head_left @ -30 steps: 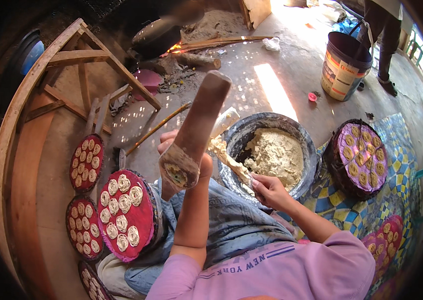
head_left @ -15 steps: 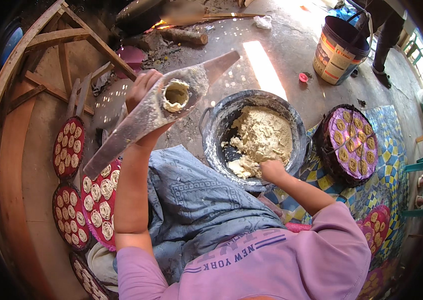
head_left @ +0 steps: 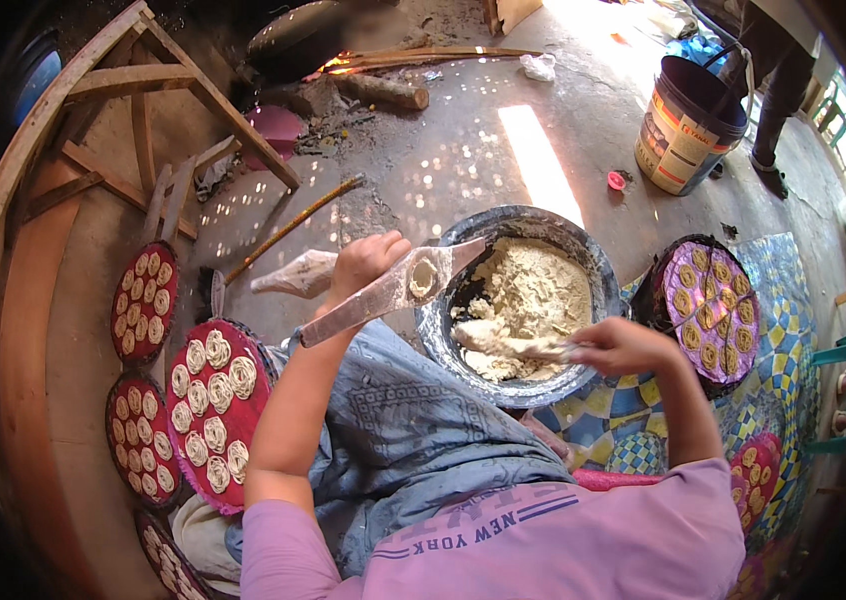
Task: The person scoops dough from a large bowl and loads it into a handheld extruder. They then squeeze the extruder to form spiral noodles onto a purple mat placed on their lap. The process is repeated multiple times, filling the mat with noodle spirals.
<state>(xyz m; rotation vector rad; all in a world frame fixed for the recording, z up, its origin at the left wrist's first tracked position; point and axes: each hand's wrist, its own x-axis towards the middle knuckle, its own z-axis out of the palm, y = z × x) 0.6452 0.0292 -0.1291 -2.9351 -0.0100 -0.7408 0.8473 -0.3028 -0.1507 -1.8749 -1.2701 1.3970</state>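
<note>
My left hand (head_left: pixel 371 262) is closed around a wooden dough press (head_left: pixel 368 312), a tapered bar with a round hole and a second handle behind it. Pale dough lines the hole. The press is tilted beside the left rim of a black tub (head_left: pixel 430 325). Inside the tub lies a large mass of pale, sticky dough (head_left: pixel 546 285). My right hand (head_left: pixel 625 346), at the tub's near right side, grips the handle of a dough-coated spoon (head_left: pixel 533 347). Its blade rests in the dough at the near side.
Red round trays (head_left: pixel 228 365) of dough swirls stand at left. A purple-topped round tray (head_left: pixel 713 290) with browner swirls sits right, on a patterned mat (head_left: pixel 778 350). Behind are a bucket (head_left: pixel 678 140), a standing person's leg (head_left: pixel 771 110), a stick (head_left: pixel 293 228) and a fire (head_left: pixel 335 66). A wooden frame (head_left: pixel 133 80) rises left.
The press in my left hand has come lower and closer to the tub, its second handle now showing. My right hand has lifted out of the dough and drawn right, with the spoon now visible.
</note>
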